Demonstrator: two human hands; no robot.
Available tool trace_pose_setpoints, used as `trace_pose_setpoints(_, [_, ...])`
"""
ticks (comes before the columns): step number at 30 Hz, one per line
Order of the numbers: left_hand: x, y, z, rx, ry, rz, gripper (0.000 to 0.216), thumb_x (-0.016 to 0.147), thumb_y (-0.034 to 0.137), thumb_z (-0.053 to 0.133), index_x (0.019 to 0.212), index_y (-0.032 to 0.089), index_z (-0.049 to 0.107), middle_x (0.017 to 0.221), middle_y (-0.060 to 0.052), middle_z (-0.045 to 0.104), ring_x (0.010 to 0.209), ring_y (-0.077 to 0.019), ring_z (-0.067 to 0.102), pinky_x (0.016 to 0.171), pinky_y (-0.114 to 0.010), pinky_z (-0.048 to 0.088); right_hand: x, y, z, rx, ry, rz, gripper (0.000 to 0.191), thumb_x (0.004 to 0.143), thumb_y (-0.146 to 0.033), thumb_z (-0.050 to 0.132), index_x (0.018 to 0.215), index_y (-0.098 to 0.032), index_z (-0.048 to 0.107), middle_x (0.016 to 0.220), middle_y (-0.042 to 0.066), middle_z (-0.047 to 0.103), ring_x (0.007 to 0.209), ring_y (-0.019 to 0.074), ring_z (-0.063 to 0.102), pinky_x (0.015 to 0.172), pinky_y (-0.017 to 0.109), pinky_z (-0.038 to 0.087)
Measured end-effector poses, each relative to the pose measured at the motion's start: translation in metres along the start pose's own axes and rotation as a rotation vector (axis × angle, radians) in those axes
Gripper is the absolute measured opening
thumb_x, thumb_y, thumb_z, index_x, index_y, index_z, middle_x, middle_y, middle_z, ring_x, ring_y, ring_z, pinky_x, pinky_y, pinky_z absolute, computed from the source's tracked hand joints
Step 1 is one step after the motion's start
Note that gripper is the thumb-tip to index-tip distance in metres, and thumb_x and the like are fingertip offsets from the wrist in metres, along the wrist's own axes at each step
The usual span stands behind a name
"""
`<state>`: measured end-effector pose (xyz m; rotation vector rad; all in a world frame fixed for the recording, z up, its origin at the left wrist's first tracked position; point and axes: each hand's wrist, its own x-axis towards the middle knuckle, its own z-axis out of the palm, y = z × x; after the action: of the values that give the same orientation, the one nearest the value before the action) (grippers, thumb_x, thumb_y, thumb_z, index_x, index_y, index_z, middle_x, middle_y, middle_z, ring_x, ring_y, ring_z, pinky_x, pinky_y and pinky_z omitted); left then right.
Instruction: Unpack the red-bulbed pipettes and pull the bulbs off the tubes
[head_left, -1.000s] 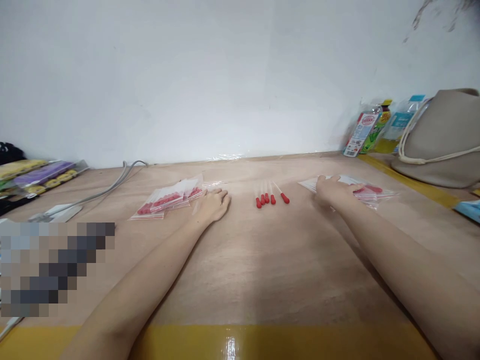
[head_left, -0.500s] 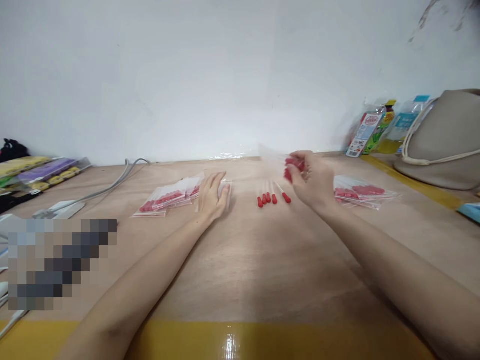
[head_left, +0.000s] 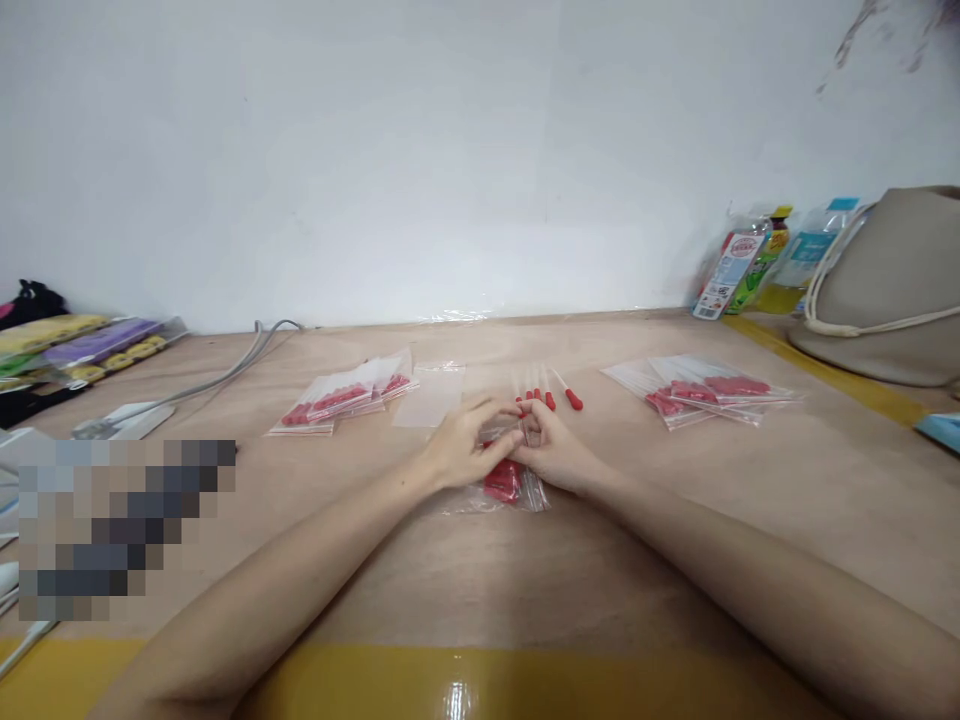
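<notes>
My left hand [head_left: 465,445] and my right hand [head_left: 559,450] meet in the middle of the table, thumbs and fingertips pinched together at the mouth of a clear zip bag [head_left: 504,484] with red bulbs inside. Much of the bag's upper part is hidden by my fingers. Just beyond my hands lie several loose droppers [head_left: 574,399] with red rubber bulbs and thin clear stems, side by side. Left of them a flat clear bag [head_left: 430,397] lies on the table.
Filled zip bags of red bulbs [head_left: 337,400] overlap at the left, and another pile of filled bags [head_left: 705,388] lies at the right. A grey cable [head_left: 225,372], packets [head_left: 97,345], bottles [head_left: 806,250] and a beige bag [head_left: 885,280] line the sides.
My right hand has brought the bag of red bulbs down and left, nearer to me. My left hand has left the flat bag and moved right to join it at the bag.
</notes>
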<state>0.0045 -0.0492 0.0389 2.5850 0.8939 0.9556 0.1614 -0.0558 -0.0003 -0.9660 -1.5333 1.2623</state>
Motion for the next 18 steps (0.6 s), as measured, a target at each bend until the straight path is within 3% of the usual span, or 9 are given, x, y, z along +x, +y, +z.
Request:
trace_pose_setpoints(6, [-0.030, -0.005, 0.001, -0.018, -0.121, -0.063, 0.036, 0.079, 0.033, 0.055, 0.112, 0.019, 0.051, 0.105, -0.007, 0.058, 0.094, -0.0189, 0.055, 0.082, -0.032, 0.045, -0.016, -0.008, -0.016, -0.170, 0.071, 0.124, 0.052, 0.066, -0.028, 0.066, 0.108, -0.020, 0.037, 0.080, -0.001, 0.055, 0.063, 0.0113, 0.058, 0.061, 0.026, 0.047])
trace_pose_setpoints(12, [-0.038, -0.016, 0.000, 0.016, -0.068, -0.153, 0.030, 0.081, 0.032, 0.054, 0.107, 0.017, 0.054, 0.095, -0.006, 0.059, 0.083, -0.0166, 0.057, 0.075, -0.030, 0.046, -0.032, -0.017, -0.014, -0.014, 0.038, 0.310, 0.052, 0.064, -0.015, 0.066, 0.106, -0.018, 0.036, 0.066, -0.004, 0.057, 0.052, 0.0082, 0.054, 0.052, 0.021, 0.043])
trace_pose_setpoints(18, [-0.034, -0.012, 0.001, 0.059, -0.010, -0.087, 0.026, 0.080, 0.023, 0.053, 0.106, 0.018, 0.055, 0.101, -0.007, 0.057, 0.092, -0.0175, 0.055, 0.083, -0.033, 0.045, -0.030, -0.020, -0.010, 0.121, 0.064, 0.415, 0.044, 0.068, -0.009, 0.061, 0.104, -0.016, 0.037, 0.059, -0.004, 0.060, 0.047, 0.0090, 0.054, 0.050, 0.022, 0.045])
